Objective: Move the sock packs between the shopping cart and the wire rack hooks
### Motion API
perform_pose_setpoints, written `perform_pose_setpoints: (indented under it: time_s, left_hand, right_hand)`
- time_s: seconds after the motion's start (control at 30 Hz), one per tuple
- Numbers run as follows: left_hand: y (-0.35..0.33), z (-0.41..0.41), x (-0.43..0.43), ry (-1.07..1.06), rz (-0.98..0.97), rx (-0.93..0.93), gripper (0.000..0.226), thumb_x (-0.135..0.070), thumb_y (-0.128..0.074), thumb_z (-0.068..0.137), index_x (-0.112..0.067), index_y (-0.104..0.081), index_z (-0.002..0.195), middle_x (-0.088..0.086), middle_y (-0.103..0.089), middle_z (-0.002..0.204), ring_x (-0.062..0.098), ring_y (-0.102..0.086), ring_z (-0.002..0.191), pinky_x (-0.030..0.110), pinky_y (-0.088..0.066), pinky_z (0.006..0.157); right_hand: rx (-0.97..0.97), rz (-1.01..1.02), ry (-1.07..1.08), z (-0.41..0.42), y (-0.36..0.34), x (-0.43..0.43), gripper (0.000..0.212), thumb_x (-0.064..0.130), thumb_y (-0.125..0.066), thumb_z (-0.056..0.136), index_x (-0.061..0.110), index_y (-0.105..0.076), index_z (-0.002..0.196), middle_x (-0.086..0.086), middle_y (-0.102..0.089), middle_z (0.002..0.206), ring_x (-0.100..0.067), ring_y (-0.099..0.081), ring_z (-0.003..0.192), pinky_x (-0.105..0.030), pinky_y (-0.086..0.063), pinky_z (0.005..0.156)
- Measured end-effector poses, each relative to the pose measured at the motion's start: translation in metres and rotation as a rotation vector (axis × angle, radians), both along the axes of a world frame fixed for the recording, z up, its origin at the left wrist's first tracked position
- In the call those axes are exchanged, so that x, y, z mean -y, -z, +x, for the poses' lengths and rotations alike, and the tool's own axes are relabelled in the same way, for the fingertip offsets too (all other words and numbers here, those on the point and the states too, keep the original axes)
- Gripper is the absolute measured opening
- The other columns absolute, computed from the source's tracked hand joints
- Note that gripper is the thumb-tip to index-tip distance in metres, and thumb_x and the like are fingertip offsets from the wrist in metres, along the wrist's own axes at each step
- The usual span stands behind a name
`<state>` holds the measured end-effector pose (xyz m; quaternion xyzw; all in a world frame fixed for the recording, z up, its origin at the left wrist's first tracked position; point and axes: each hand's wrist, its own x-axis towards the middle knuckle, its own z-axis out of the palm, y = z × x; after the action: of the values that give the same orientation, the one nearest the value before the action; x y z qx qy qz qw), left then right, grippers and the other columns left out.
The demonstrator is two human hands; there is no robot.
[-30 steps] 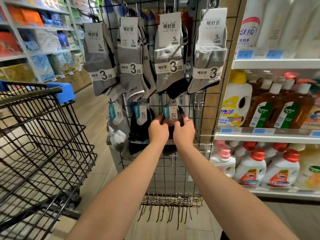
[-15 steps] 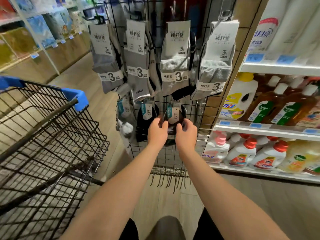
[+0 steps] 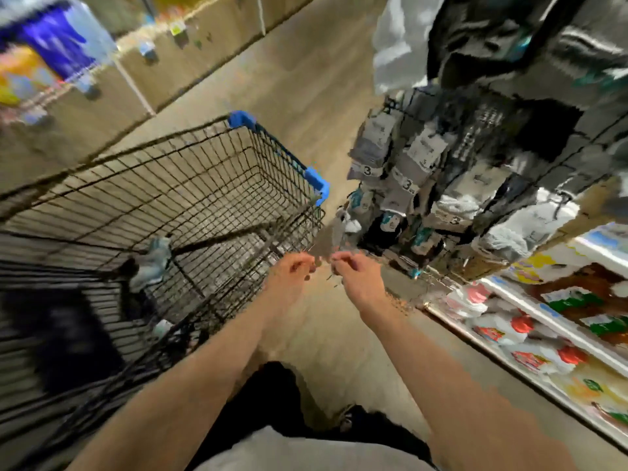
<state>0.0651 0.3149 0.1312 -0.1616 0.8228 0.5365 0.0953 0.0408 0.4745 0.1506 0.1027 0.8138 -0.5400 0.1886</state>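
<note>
While the view blurs, left hand (image 3: 292,270) and right hand (image 3: 353,271) hover with fingers curled, seemingly holding nothing; sock rack (image 3: 424,185) at one o'clock, shopping cart (image 3: 190,185) at ten, in reach.

Only the numeral "3" can be read: it stands on the paper bands of the grey sock packs (image 3: 406,175) hanging on the rack above and beyond the right hand (image 3: 356,273), at least three times. Every other label and bottle print is blurred beyond reading.
</note>
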Motion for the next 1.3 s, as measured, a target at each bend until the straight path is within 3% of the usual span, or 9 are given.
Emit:
perform_pose_setpoints:
  time_s: [0.13,0.27,0.43,0.67,0.8,0.93,1.07,1.13,1.3]
  left_hand:
    - [-0.030,0.025,0.085,-0.266,0.027,0.049,0.018,-0.022,-0.054,0.102,-0.024,-0.072,0.106,-0.003,-0.071,0.096,0.022,-0.068,0.083,0.038,-0.055,0.076]
    - [-0.022,0.049,0.160,-0.486,0.105,0.160,0.018,-0.023,-0.054,0.100,-0.025,-0.071,0.106,-0.005,-0.071,0.098,0.027,-0.068,0.089,0.046,-0.057,0.082]
    - [0.017,0.082,0.235,-0.638,0.081,0.306,0.019,-0.020,-0.053,0.101,-0.031,-0.068,0.097,-0.001,-0.070,0.107,0.015,-0.065,0.093,0.032,-0.055,0.081]
    - [0.065,0.082,0.307,-0.830,0.197,0.402,0.021,-0.017,-0.050,0.103,-0.018,-0.070,0.111,-0.009,-0.066,0.102,0.006,-0.059,0.090,0.005,-0.041,0.062]
    - [0.105,0.064,0.345,-0.940,0.253,0.421,0.021,-0.018,-0.053,0.101,-0.018,-0.070,0.115,-0.004,-0.070,0.112,0.015,-0.064,0.108,0.023,-0.048,0.087]
    - [0.157,0.041,0.384,-0.998,0.250,0.381,0.021,-0.018,-0.051,0.103,-0.019,-0.067,0.118,-0.009,-0.065,0.107,0.001,-0.059,0.093,0.005,-0.040,0.068]
    - [0.212,0.018,0.417,-1.052,0.271,0.361,0.023,-0.019,-0.053,0.103,-0.018,-0.065,0.123,-0.003,-0.065,0.114,0.015,-0.061,0.105,0.019,-0.042,0.080]
    - [0.230,0.012,0.428,-1.076,0.268,0.387,0.030,-0.023,-0.049,0.105,-0.024,-0.060,0.132,-0.006,-0.060,0.120,0.008,-0.059,0.096,0.020,-0.042,0.070]
    - [0.267,0.005,0.443,-1.070,0.254,0.429,0.037,-0.026,-0.048,0.104,-0.029,-0.053,0.141,0.003,-0.061,0.129,0.011,-0.059,0.083,0.026,-0.045,0.065]
  right_hand:
    - [-0.046,0.020,-0.284,-0.008,-0.035,0.080,0.015,0.017,-0.061,0.096,0.027,-0.072,0.099,0.009,-0.069,0.093,-0.009,-0.062,0.085,-0.024,-0.047,0.077]
    - [0.034,0.019,-0.486,-0.014,-0.038,0.174,0.019,0.017,-0.058,0.100,0.020,-0.070,0.113,0.008,-0.067,0.099,-0.008,-0.060,0.082,-0.016,-0.043,0.063]
    - [0.176,0.066,-0.665,-0.013,-0.009,0.281,0.019,0.019,-0.058,0.098,0.019,-0.070,0.113,0.003,-0.070,0.101,-0.014,-0.067,0.090,-0.031,-0.058,0.078]
    - [0.314,0.118,-0.671,-0.029,0.048,0.383,0.022,0.020,-0.060,0.097,0.019,-0.071,0.116,0.001,-0.070,0.110,-0.015,-0.064,0.104,-0.028,-0.051,0.086]
    - [0.403,0.138,-0.644,-0.044,0.100,0.432,0.028,0.026,-0.059,0.098,0.022,-0.066,0.125,0.004,-0.068,0.117,-0.014,-0.064,0.106,-0.035,-0.055,0.095]
    - [0.457,0.177,-0.638,-0.061,0.161,0.484,0.035,0.031,-0.056,0.100,0.020,-0.061,0.133,0.004,-0.065,0.126,-0.019,-0.060,0.116,-0.045,-0.050,0.104]
    - [0.524,0.144,-0.580,-0.074,0.217,0.526,0.044,0.030,-0.056,0.101,0.014,-0.051,0.142,-0.003,-0.063,0.126,-0.023,-0.056,0.118,-0.049,-0.046,0.108]
    - [0.541,0.141,-0.558,-0.081,0.243,0.544,0.048,0.031,-0.058,0.100,0.018,-0.046,0.145,-0.001,-0.060,0.127,-0.023,-0.055,0.122,-0.050,-0.045,0.108]
    - [0.580,0.039,-0.454,-0.092,0.287,0.572,0.059,0.021,-0.063,0.098,0.022,-0.034,0.149,0.004,-0.052,0.122,-0.011,-0.049,0.111,-0.027,-0.041,0.088]
